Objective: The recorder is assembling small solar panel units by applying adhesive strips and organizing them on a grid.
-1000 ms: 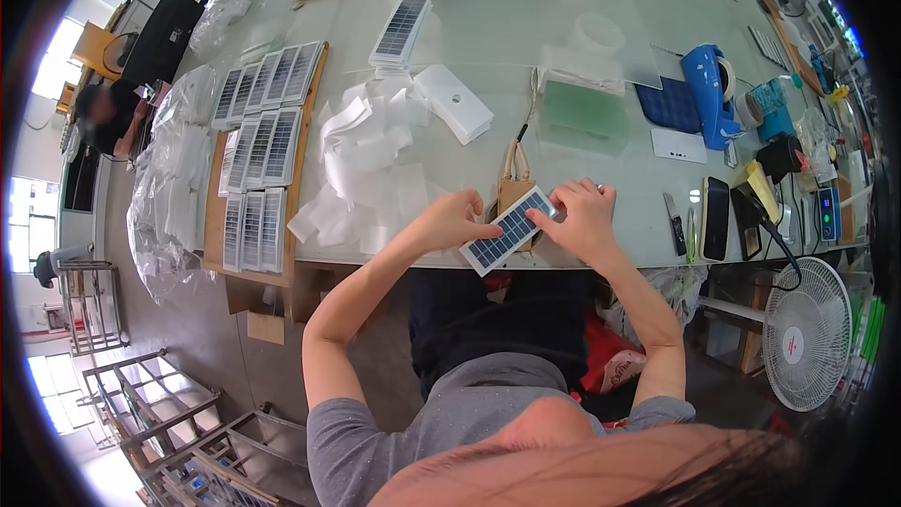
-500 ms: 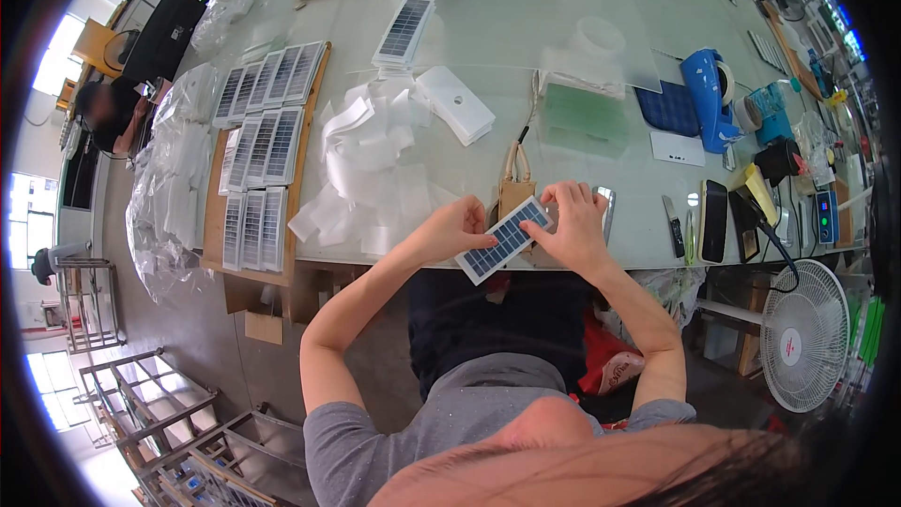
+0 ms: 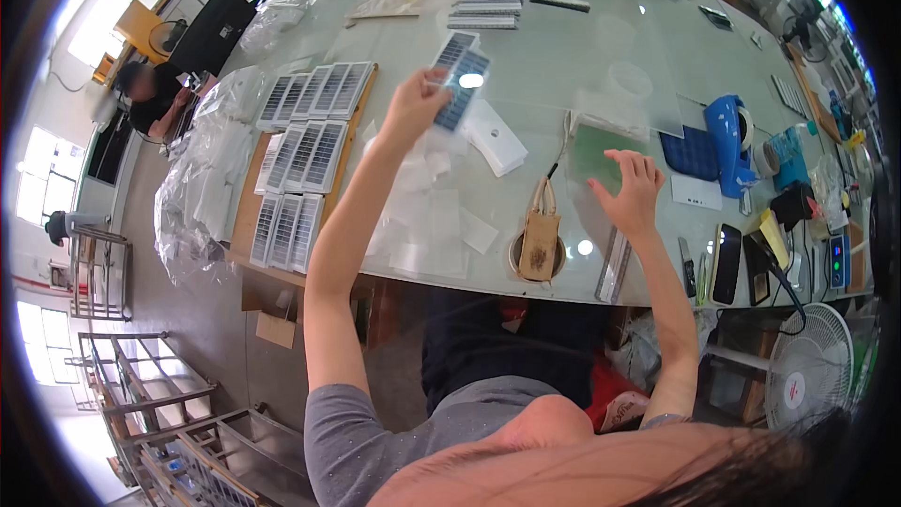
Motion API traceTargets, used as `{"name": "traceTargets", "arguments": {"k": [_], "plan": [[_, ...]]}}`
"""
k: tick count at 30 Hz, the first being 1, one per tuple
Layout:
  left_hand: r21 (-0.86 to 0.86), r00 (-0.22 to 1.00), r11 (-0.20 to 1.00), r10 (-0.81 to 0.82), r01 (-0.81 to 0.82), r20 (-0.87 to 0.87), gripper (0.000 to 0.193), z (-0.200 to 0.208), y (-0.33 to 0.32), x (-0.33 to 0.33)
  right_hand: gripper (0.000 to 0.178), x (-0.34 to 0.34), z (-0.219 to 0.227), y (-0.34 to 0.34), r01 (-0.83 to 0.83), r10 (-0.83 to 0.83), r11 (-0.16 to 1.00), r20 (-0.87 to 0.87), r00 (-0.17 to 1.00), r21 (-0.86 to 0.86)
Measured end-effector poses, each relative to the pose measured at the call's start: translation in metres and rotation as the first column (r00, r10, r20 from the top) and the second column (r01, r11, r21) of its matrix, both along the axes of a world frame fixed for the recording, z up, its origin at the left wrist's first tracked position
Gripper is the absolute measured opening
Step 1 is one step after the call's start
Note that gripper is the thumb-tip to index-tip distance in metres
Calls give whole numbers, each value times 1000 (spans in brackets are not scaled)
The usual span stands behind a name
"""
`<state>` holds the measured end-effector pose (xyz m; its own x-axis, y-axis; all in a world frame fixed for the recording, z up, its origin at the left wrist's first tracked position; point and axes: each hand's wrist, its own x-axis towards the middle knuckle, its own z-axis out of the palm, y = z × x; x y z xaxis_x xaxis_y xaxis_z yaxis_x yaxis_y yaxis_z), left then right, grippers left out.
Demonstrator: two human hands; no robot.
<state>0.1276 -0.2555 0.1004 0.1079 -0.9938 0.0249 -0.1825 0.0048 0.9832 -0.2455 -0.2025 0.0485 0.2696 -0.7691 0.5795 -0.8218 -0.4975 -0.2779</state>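
Observation:
My left hand (image 3: 413, 105) is raised over the far left of the table, gripping a small solar panel (image 3: 464, 99) by its near left edge; light glares off its face. Just behind and partly covered by it lies another panel (image 3: 456, 41), on the pile there. White cards (image 3: 495, 139), one with a round hole, are stacked beside the held panel. My right hand (image 3: 633, 192) holds nothing, fingers spread and bent, above the near edge of a green sheet stack (image 3: 601, 158). Between my hands, near the front edge, a brown block with looped handles (image 3: 539, 244) rests over a round dish.
On the left, a wooden board (image 3: 364, 122) carries rows of panels beside plastic wrap (image 3: 202, 188). Thin white sheets (image 3: 427, 235) lie loose in front. Toward the right are a metal ruler (image 3: 615, 268), knife (image 3: 687, 268), phone (image 3: 725, 265), blue tape dispenser (image 3: 727, 145) and fan (image 3: 802, 366).
My left hand has carried the panel from the front edge up to the far-left pile. My right hand has let go of it and moved right, opening. The view has shifted.

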Motion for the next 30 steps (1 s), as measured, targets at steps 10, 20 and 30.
{"name": "traceTargets", "arguments": {"k": [10,20,30], "plan": [[-158,777,969,246,-189,579,34,-6,-95,36,49,93,16,-35,-288,267,954,197,943,86],[-44,802,994,-55,100,595,54,-24,-74,66,76,270,17,-135,-82,-44,896,270,962,436],[360,722,921,350,-149,-597,55,-48,39,12,65,252,-2,-161,-404,114,774,520,847,488]]}}
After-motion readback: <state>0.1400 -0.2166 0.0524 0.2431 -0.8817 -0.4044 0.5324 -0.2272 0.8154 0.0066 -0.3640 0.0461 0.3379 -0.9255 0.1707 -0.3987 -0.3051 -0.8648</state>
